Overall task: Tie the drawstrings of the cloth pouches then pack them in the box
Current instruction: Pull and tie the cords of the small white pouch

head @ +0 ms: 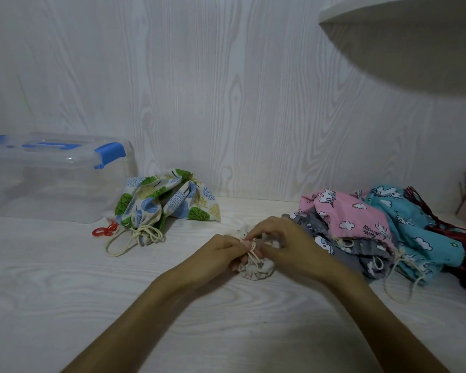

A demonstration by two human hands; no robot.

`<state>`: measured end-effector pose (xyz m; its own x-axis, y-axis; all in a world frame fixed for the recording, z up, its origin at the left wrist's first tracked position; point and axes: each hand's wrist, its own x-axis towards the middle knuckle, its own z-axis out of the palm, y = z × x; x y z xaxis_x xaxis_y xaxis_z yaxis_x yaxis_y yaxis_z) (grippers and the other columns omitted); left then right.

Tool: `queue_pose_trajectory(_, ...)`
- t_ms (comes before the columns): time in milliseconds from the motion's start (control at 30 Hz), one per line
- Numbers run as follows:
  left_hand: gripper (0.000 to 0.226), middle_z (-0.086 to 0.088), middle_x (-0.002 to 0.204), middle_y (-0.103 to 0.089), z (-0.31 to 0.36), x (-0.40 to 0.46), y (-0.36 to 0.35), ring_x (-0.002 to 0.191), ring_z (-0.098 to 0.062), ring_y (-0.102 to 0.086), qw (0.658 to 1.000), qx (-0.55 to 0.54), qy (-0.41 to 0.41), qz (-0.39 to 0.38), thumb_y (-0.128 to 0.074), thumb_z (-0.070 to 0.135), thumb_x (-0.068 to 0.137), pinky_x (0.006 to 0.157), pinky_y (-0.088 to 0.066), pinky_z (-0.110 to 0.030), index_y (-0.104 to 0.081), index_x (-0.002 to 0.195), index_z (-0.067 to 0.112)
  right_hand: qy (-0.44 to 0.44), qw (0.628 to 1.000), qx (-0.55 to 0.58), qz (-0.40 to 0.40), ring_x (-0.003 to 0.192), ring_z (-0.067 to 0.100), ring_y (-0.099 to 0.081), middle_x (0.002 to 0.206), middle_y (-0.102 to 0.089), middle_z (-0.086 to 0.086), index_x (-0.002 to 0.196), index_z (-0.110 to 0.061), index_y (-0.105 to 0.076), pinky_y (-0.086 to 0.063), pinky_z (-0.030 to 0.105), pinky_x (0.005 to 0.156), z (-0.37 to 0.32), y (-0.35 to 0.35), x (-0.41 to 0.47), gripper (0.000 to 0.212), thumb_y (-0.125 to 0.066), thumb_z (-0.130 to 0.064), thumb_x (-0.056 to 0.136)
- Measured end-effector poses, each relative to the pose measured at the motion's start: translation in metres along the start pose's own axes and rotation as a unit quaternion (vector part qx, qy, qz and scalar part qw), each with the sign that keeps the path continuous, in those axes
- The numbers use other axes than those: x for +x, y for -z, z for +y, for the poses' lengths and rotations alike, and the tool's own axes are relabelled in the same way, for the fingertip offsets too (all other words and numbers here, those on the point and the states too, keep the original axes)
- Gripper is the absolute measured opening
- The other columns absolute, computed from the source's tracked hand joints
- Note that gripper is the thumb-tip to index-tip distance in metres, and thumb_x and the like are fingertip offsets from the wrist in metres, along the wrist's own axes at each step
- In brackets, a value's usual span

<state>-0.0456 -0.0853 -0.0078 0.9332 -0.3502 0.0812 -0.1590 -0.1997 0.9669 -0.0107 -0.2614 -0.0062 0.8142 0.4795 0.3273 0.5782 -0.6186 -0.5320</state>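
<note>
A small white patterned pouch (256, 269) lies bunched on the table in the middle. My left hand (221, 254) and my right hand (283, 242) meet over it, and both pinch its cream drawstring (250, 251) at the gathered neck. A tree-print pouch (167, 203) with its cord tied lies to the left, beside the clear plastic box (51, 181) with blue latches and its lid on. A pile of pouches sits at the right: pink unicorn (353, 214), teal (414, 227), grey (361, 254).
A red scissor handle (104, 230) pokes out by the box corner. A dark red fringed cloth (463, 251) lies at the far right edge. A white lamp shade (404, 41) hangs overhead at the top right. The wood-grain wall closes the table's back.
</note>
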Motion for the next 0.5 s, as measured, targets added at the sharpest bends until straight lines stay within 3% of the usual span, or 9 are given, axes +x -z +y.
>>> queue_pose_trajectory(100, 0.040, 0.012, 0.038, -0.048, 0.000, 0.000, 0.002, 0.033, 0.003, -0.039, 1.000, 0.004, 0.020, 0.002, -0.044, 0.013, 0.099, 0.039, -0.028, -0.005, -0.053, 0.060, 0.007, 0.023, 0.994, -0.099, 0.039, 0.095, 0.004, -0.049, 0.096, -0.059, -0.022, 0.087, -0.040, -0.067, -0.039, 0.039, 0.093, 0.001, 0.000, 0.000, 0.009, -0.065, -0.033, 0.083)
queue_pose_trajectory(200, 0.037, 0.006, 0.047, -0.052, 0.001, 0.004, 0.008, 0.038, 0.001, -0.039, 0.999, -0.010, 0.035, 0.031, -0.048, 0.019, 0.098, 0.040, -0.028, -0.008, -0.058, 0.063, 0.008, 0.022, 0.994, -0.084, 0.072, 0.096, 0.004, -0.044, 0.097, -0.055, -0.020, 0.083, -0.035, -0.054, -0.036, 0.033, 0.091, -0.001, 0.000, -0.001, 0.005, -0.055, -0.035, 0.088)
queue_pose_trajectory(267, 0.033, -0.003, 0.057, -0.051, 0.004, 0.012, 0.016, 0.043, -0.003, -0.042, 0.996, -0.043, 0.051, 0.060, -0.050, 0.024, 0.097, 0.042, -0.028, -0.011, -0.062, 0.071, 0.008, -0.022, 0.997, 0.005, 0.076, 0.101, 0.007, -0.047, 0.101, -0.056, -0.015, 0.083, -0.031, -0.054, -0.039, 0.032, 0.089, -0.004, 0.001, 0.006, 0.006, -0.050, -0.034, 0.087)
queue_pose_trajectory(367, 0.027, 0.007, 0.065, -0.058, 0.014, 0.030, 0.032, 0.062, -0.004, -0.050, 0.994, -0.028, 0.074, 0.077, -0.050, 0.036, 0.095, 0.056, -0.033, -0.020, -0.066, 0.083, 0.019, -0.074, 0.975, 0.197, 0.074, 0.092, 0.014, -0.059, 0.098, -0.064, 0.000, 0.080, -0.025, -0.060, -0.047, 0.026, 0.079, -0.011, 0.013, 0.034, 0.013, -0.055, -0.021, 0.091)
queue_pose_trajectory(500, 0.032, 0.015, 0.057, -0.059, 0.042, 0.050, 0.050, 0.059, -0.002, -0.051, 0.993, -0.037, 0.066, 0.090, -0.053, 0.038, 0.094, 0.053, -0.037, -0.018, -0.068, 0.069, 0.024, -0.088, 0.941, 0.302, 0.122, 0.067, 0.001, -0.058, 0.074, -0.064, -0.004, 0.082, -0.013, -0.061, -0.044, 0.005, 0.063, -0.022, 0.028, 0.075, 0.011, -0.054, -0.010, 0.092)
